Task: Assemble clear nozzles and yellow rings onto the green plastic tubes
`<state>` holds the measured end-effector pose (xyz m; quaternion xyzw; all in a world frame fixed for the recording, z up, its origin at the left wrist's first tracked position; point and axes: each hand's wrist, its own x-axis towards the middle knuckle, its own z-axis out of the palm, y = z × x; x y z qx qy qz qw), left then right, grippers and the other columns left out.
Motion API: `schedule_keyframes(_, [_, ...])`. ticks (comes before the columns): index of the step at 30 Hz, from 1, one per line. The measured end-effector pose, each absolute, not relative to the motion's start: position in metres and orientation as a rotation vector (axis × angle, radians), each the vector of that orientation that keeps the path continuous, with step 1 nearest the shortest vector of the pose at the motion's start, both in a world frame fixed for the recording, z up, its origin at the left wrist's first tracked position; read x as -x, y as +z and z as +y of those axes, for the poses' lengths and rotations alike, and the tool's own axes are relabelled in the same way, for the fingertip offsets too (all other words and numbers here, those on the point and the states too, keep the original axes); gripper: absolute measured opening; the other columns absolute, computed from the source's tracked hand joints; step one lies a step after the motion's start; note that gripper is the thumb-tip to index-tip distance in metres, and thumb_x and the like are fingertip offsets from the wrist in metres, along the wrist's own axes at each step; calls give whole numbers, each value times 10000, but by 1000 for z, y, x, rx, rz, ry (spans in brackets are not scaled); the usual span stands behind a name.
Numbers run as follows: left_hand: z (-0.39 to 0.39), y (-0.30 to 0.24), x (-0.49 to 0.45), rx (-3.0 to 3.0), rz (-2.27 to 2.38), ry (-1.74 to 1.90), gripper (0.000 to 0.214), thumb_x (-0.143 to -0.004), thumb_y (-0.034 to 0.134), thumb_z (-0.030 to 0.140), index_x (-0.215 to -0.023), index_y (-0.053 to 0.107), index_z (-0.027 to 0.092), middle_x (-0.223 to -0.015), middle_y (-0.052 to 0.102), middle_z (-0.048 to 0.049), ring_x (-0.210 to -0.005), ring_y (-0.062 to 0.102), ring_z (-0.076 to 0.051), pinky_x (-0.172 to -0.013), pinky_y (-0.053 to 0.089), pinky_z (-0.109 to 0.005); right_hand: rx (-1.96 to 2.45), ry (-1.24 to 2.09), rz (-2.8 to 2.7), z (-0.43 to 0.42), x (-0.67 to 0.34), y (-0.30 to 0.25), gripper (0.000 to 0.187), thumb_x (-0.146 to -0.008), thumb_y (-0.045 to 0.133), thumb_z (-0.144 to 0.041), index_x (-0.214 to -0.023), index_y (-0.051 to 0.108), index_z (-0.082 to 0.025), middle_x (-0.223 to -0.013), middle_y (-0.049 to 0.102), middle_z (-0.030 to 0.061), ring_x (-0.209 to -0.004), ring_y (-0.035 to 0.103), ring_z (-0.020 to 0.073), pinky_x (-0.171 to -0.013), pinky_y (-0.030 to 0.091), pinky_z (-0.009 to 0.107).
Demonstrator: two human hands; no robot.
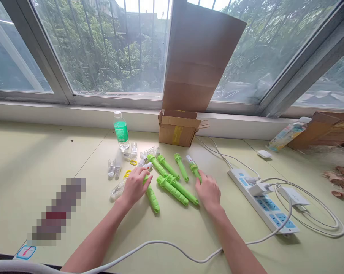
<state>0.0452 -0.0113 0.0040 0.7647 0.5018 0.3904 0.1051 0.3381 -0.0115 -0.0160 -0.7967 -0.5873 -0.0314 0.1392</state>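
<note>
My right hand (pixel 208 189) is closed around the lower part of a green plastic tube (pixel 195 168), whose upper end carries a clear cap (pixel 189 158). My left hand (pixel 136 184) is curled over the threaded end of another green tube (pixel 152 198), fingers bent down; what they pinch is hidden. A white piece with a red mark (pixel 148 166) shows just beyond those fingers. Between my hands lie several loose green tubes with threaded collars (pixel 173 190). Clear plastic cups (pixel 111 167) and yellow rings (pixel 133 162) are scattered left of and behind my left hand.
Behind the parts stand a green-labelled bottle (pixel 121 131) and an open cardboard box (pixel 177 129). To the right lies a power strip (pixel 263 201) with plugs and coiled cables. A white cable (pixel 160 242) crosses the table in front, near my forearms. A second bottle (pixel 288 134) leans at the right.
</note>
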Motion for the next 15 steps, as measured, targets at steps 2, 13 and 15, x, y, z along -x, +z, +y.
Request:
schedule_keyframes(2, [-11, 2, -46, -2378, 1527, 1032, 182, -929, 504, 344, -949, 640, 226, -1082, 631, -87, -1064, 582, -263, -906, 482, -423, 2329, -86, -1691, -11, -338, -17, 407, -935, 450, -218, -1324, 567, -209, -1009, 669, 119, -1016, 580, 282, -713, 435, 333])
schedule_keyframes(13, [-20, 5, -50, -2629, 1515, 639, 643, -886, 431, 644, -1399, 414, 257, -1536, 305, -153, -1450, 226, -345, -1137, 228, -628, 2150, -301, -1706, -11, -331, -18, 475, -955, 417, -369, -1390, 492, -190, -1294, 523, 186, -1175, 470, 345, -901, 422, 459])
schedule_keyframes(15, [-21, 4, -51, -2626, 1504, 596, 715, -850, 443, 693, -1421, 382, 267, -1552, 273, -154, -1461, 186, -361, -1135, 207, -646, 2090, -332, -1730, -11, -330, -19, 484, -963, 400, -382, -1393, 489, -181, -1326, 497, 189, -1197, 457, 343, -953, 397, 479])
